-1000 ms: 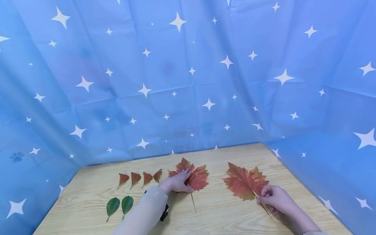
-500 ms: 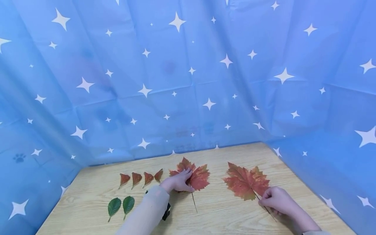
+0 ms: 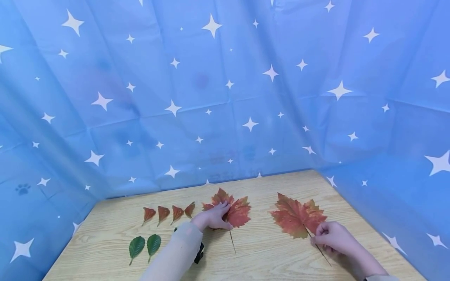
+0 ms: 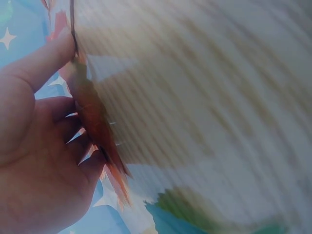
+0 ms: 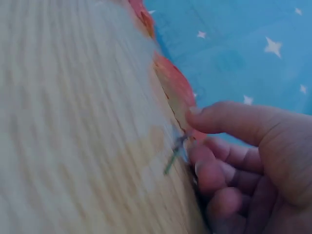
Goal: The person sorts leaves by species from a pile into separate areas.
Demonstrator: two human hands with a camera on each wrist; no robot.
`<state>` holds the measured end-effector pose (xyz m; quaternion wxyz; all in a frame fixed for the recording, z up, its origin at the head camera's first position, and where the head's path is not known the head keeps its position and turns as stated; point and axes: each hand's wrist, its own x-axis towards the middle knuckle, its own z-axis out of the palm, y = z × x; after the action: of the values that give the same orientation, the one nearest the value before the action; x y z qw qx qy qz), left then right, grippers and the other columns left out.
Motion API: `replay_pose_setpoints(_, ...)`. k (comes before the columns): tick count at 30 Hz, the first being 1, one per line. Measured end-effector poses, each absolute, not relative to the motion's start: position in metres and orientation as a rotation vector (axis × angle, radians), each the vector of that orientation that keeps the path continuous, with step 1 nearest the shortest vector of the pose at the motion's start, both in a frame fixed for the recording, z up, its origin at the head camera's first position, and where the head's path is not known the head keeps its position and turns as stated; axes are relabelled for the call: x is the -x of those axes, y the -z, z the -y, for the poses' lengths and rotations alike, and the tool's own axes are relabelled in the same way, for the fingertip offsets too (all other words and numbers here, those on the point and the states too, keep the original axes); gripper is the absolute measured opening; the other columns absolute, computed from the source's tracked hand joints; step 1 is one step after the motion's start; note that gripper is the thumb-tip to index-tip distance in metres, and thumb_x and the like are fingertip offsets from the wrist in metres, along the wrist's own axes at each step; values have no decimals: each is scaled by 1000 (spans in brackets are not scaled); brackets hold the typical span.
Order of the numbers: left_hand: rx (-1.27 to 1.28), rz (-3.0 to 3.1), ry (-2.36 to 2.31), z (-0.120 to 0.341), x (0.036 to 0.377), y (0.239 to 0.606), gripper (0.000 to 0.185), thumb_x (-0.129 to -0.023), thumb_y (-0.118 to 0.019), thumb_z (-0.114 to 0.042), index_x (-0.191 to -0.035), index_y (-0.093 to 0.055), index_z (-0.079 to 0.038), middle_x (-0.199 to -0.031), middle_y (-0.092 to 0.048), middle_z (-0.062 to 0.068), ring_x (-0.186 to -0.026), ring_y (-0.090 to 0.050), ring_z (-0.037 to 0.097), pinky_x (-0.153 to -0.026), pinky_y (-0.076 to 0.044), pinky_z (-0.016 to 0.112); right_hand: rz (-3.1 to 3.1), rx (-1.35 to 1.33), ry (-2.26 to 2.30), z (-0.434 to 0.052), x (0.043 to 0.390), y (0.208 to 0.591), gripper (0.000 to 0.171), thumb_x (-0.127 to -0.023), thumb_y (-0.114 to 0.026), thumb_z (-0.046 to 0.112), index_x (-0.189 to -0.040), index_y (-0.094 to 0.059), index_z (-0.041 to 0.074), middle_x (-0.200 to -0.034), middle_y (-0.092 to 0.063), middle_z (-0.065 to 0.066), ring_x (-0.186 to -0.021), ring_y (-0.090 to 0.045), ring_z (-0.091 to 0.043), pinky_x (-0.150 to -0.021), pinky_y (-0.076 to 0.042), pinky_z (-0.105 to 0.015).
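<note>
Head view: left hand (image 3: pixel 212 219) pressed flat, fingers straight, on red maple leaf (image 3: pixel 236 211) at centre of wooden surface (image 3: pixel 267 257); right hand (image 3: pixel 332 237) pinching stem of second maple leaf (image 3: pixel 297 216) at lower right; small red and green leaves lined up at lower left
</note>
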<state>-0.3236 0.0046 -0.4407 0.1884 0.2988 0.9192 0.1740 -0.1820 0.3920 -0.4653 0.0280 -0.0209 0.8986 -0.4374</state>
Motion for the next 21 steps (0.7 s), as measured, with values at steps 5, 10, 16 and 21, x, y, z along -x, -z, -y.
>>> replay_pose_setpoints(5, -832, -2581, -506, -4, 323, 441, 82, -91, -68, -37, -154, -25, -7, -161, -13, 11, -146, -12, 28, -113, -20, 48, -2826, 45, 1242, -386, 182, 464, 26, -81, -78, 26, -72, -62, 8, -55, -53, 0, -44, -49, -13, -41, -46, -31)
replay_pose_setpoints(10, -829, -2578, -502, -5, 322, 437, 81, -91, -68, -36, -154, -25, -7, -161, -13, 12, -146, -12, 29, -114, -20, 48, -2852, -9, 1236, -382, 181, 464, 22, -80, -74, 16, -66, -59, 8, -53, -51, 1, -43, -48, -12, -40, -44, -27)
replay_pose_setpoints(16, -828, -2573, -504, -5, 323, 438, 81, -91, -68, -36, -154, -26, -7, -161, -13, 11, -146, -12, 29, -113, -20, 49, -2882, -93, 1272, -381, 183, 466, 19, -75, -69, 11, -64, -54, 8, -53, -52, -1, -43, -48, -13, -40, -45, -27)
replay_pose_setpoints(21, -823, -2576, -509, -6, 323, 440, 81, -91, -69, -36, -154, -26, -8, -160, -14, 11, -146, -13, 29, -113, -20, 49, -2732, -38, 1442, -390, 183, 468, 12, -80, -68, 9, -78, -60, 1, -61, -58, -6, -50, -54, -16, -44, -47, -27)
